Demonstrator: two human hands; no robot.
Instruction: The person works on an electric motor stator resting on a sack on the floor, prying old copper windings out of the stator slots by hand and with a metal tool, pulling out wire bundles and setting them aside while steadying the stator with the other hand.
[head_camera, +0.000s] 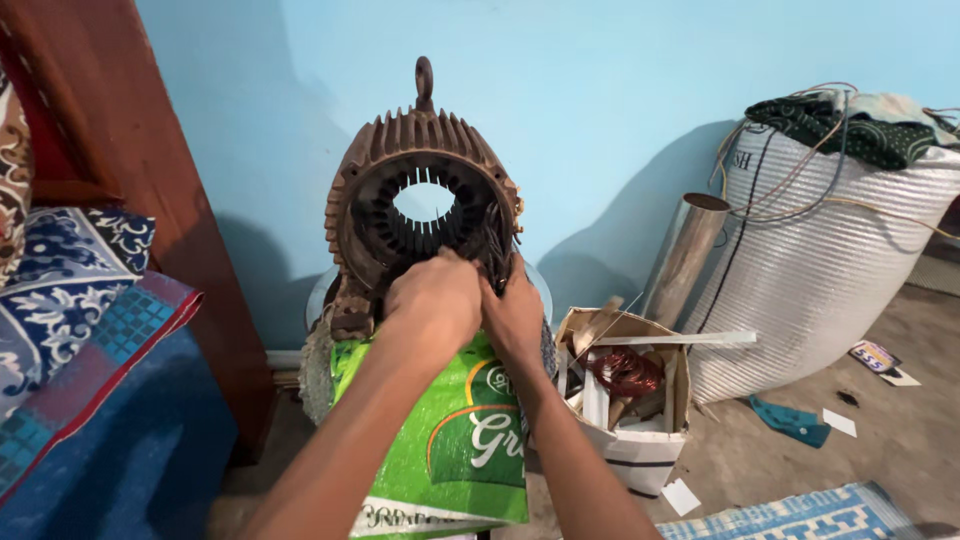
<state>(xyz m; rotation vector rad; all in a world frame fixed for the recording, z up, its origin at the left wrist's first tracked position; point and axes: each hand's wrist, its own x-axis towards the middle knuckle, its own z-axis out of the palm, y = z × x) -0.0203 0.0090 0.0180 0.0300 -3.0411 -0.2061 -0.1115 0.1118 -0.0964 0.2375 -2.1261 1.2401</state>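
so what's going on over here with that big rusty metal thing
A person has both hands at the lower rim of a rusty, finned motor housing that stands upright on a green woven sack against a blue wall. The left hand and right hand are pressed close together at the slotted inner ring, where thin wires stick out. What the fingers grip is hidden. Beside it sits a cardboard box holding a copper wire coil, with a large white sack behind.

The finned motor housing (420, 200) is seen as rough, rusted cast metal. A glossy green woven-plastic sack (450, 440) is draped below it. The box (625, 420) alongside is made of matt cardboard, the pipe (685, 255) of dull sheet metal.
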